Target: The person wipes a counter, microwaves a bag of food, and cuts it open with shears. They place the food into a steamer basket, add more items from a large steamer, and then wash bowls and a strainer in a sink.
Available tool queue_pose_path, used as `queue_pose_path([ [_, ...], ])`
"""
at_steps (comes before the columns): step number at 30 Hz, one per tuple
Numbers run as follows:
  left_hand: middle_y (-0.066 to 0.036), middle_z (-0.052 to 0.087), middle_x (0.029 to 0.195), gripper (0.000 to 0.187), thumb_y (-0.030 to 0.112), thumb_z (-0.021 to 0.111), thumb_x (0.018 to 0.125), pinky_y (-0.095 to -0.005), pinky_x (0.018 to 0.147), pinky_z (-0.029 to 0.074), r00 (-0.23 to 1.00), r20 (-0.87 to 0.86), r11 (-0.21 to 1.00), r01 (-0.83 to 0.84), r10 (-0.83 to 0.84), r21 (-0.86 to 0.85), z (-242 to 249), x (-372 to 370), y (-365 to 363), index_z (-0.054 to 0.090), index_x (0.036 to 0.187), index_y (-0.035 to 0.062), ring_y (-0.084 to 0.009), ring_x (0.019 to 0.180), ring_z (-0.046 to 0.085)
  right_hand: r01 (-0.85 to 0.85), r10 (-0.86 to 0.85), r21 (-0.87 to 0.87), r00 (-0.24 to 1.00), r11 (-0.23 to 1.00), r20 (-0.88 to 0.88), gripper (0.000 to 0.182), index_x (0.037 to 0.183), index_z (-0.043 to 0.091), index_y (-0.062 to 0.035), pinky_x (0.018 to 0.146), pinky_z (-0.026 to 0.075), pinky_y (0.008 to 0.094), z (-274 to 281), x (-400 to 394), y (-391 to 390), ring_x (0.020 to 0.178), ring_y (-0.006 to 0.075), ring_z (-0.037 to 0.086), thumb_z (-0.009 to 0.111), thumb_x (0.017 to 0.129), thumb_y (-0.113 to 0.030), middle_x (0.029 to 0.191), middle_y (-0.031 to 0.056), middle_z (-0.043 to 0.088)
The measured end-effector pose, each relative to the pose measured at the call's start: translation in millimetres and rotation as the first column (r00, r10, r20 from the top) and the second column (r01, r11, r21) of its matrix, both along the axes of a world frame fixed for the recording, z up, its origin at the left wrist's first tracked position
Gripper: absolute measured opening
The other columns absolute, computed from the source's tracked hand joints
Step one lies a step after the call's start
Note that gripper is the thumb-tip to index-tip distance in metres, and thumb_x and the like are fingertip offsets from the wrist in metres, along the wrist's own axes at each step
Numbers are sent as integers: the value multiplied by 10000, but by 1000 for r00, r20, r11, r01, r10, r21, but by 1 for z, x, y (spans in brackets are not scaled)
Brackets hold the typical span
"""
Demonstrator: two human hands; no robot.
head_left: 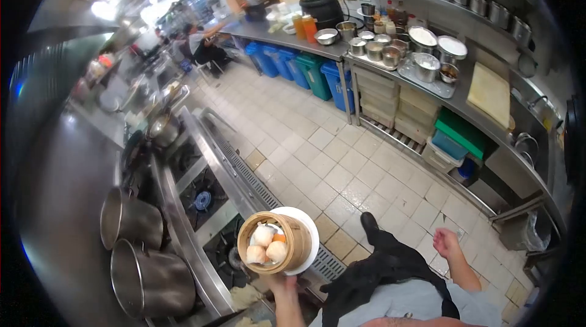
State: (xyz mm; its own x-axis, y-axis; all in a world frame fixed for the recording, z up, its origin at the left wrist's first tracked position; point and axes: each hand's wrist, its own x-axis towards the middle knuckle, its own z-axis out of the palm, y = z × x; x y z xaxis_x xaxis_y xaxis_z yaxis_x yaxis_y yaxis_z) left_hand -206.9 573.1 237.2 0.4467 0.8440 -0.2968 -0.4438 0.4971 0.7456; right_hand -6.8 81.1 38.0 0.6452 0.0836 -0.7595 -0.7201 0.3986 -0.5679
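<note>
A round bamboo steamer [299, 243] holds several pale dumplings [264, 235] and a bit of something orange. A white plate [311, 229] shows beside and beneath it. My left hand [281, 283] is wrapped under the plate and steamer, with its fingers mostly hidden. Off to the right, over the tiled floor, my right hand [447, 242] hangs beside my body with its fingers curled loosely and apart, and nothing shows in it.
A stove [204, 199] with burners and large metal pots [149, 281] runs along the left. Opposite stands a steel counter [366, 61] with bowls and a cutting board [489, 95]; blue and green bins [312, 75] sit below. A person [204, 46] sits farther back.
</note>
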Motion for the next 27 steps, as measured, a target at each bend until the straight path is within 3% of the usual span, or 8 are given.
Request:
queue_pose_path([
  [5,-128,551,1404,497,330,557,1016,-492,1054,513,985,75,986,-148,154,-82,-6,75,66,471,1435,77,-299,1263,577,26,-15,54,980,998,-196,268,682,560,-135,422,436,283,-79,100,17,458,145,525,570,940,-209,555,-5,536],
  [9,-131,538,1425,494,372,510,1036,-515,1044,520,960,142,965,-224,242,-133,8,141,111,465,1446,99,-317,1271,571,-231,235,-110,972,967,21,294,647,516,-148,404,398,294,-79,307,178,439,151,496,560,934,-188,548,17,520],
  [11,-139,532,1432,495,403,483,1044,-523,1045,520,952,40,952,-299,302,-68,-1,154,131,462,1452,124,-328,1276,567,-392,498,-343,808,854,316,236,714,562,-119,415,374,301,-34,397,288,466,141,488,572,943,-173,581,18,527],
  [16,-194,575,1339,421,279,479,1046,-509,991,554,921,7,913,-386,391,-129,9,224,200,498,1382,26,-338,1186,621,-450,411,-64,735,891,539,155,1028,631,-113,546,469,252,94,502,561,648,93,558,621,999,-266,738,-24,577],
  [19,-162,612,1280,357,224,501,1040,-469,964,564,904,62,898,-410,424,-156,-11,267,264,527,1338,30,-298,1146,639,-616,595,-186,567,765,569,236,1119,639,-63,602,495,259,103,510,661,692,96,587,572,1023,-269,791,-7,611],
  [21,-154,616,1270,352,224,506,1041,-457,950,566,898,86,891,-408,431,-201,-22,311,315,536,1328,23,-286,1129,645,-649,857,-633,60,423,511,256,1114,653,-50,610,492,261,96,527,699,707,99,592,589,1018,-280,801,-4,626],
  [24,-146,618,1268,353,227,506,1045,-460,933,571,917,107,910,-357,385,-213,-26,352,388,542,1321,10,-288,1128,644,-652,930,-758,-299,-35,214,282,1155,661,-30,648,515,271,66,556,720,740,115,636,606,1003,-262,853,40,665],
  [27,-150,606,1296,363,214,487,1046,-473,961,562,939,166,937,-262,303,-230,-5,410,458,522,1345,12,-306,1162,630,-266,894,-964,-430,13,131,281,1157,660,-29,642,525,292,29,620,705,755,137,652,608,996,-253,856,46,670],
])
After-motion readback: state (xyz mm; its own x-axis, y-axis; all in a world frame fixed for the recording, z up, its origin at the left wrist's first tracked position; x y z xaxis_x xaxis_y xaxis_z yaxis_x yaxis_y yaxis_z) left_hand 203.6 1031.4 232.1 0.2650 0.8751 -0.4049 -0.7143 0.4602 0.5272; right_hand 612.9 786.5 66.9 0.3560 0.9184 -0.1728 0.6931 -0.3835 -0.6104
